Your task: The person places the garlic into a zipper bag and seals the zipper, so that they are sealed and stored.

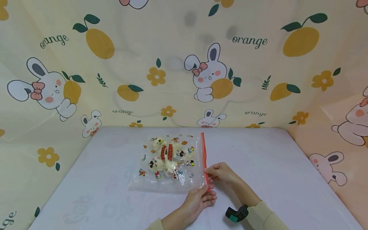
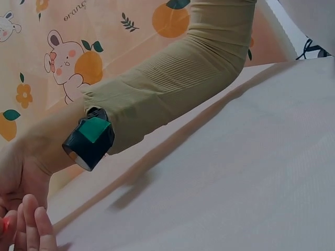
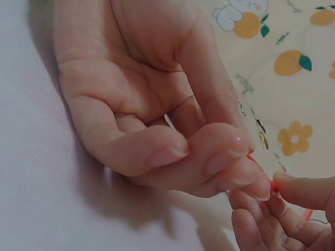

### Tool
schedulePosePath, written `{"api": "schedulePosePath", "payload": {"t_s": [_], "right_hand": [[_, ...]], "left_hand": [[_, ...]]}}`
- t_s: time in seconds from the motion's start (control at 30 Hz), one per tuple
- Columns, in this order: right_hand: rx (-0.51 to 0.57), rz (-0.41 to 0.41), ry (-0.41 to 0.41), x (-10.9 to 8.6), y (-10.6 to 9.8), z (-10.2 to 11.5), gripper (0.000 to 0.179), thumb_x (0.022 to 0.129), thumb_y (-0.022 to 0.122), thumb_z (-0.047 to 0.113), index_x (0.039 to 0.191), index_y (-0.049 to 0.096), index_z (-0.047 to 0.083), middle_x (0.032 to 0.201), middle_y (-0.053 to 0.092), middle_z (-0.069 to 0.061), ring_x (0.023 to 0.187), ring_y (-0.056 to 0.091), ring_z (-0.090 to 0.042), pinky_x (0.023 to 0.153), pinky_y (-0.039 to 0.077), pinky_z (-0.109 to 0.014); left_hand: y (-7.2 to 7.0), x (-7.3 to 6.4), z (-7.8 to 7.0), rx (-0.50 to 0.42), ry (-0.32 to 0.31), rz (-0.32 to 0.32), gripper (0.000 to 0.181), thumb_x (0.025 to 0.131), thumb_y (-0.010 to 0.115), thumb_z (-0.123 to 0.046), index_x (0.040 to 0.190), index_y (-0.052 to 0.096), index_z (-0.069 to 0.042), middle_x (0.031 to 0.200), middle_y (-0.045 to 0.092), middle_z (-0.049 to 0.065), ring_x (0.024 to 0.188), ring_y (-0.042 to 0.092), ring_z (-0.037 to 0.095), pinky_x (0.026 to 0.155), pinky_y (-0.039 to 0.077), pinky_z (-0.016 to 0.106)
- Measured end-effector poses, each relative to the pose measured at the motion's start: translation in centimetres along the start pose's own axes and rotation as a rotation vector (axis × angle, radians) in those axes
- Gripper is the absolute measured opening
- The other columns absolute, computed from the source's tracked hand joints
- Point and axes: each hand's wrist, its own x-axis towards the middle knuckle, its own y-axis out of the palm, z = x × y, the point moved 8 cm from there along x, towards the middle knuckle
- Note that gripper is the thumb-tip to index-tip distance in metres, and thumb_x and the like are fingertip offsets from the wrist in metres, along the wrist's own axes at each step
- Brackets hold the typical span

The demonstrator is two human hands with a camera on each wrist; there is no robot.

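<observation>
A clear zip bag (image 1: pixel 184 179) lies on the table, printed with cartoon figures and red lettering. Inside it are pale yellow rounded lumps (image 1: pixel 159 163) whose kind I cannot tell. The red zip strip (image 1: pixel 203 145) runs along the bag's right edge. My left hand (image 1: pixel 196 203) pinches the near end of that strip between thumb and fingers. Slightly farther up, my right hand (image 1: pixel 222 172) pinches the strip too. In the right wrist view, the right hand's (image 3: pixel 152 104) fingers are curled, and the left thumb presses the red strip (image 3: pixel 273 184).
A white cloth covers the table (image 1: pixel 95 179). Behind and beside it hangs a curtain (image 1: pixel 172 76) printed with rabbits and oranges. A black wrist camera (image 1: pixel 237 213) with a green patch sits on the right wrist, by the beige sleeve (image 1: pixel 264 215).
</observation>
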Motion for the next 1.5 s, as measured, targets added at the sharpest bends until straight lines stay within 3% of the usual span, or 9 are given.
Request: {"api": "schedulePosePath", "payload": {"t_s": [0.27,1.5], "right_hand": [[0.01,0.008,-0.008,0.1,0.1,-0.1,0.033,0.093,0.063,0.02,0.099,0.067,-0.013,0.067,0.068,0.007,0.062,0.063,-0.006,0.063,0.058,-0.021],[0.039,-0.017,0.02,1.2,-0.2,-0.1,0.033,0.092,0.063,0.018,0.1,0.067,-0.013,0.065,0.067,0.009,0.061,0.062,-0.004,0.06,0.055,-0.018]], "left_hand": [[0.0,0.0,0.1,-0.001,0.037,-0.007,0.036,0.102,0.045,-0.025,0.118,0.059,0.004,0.083,0.065,-0.002,0.078,0.064,0.008,0.079,0.057,0.024],[-0.1,0.1,0.0,-0.009,0.042,0.003,0.034,0.101,0.048,-0.024,0.113,0.061,0.004,0.081,0.064,-0.003,0.075,0.063,0.007,0.076,0.056,0.021]]}}
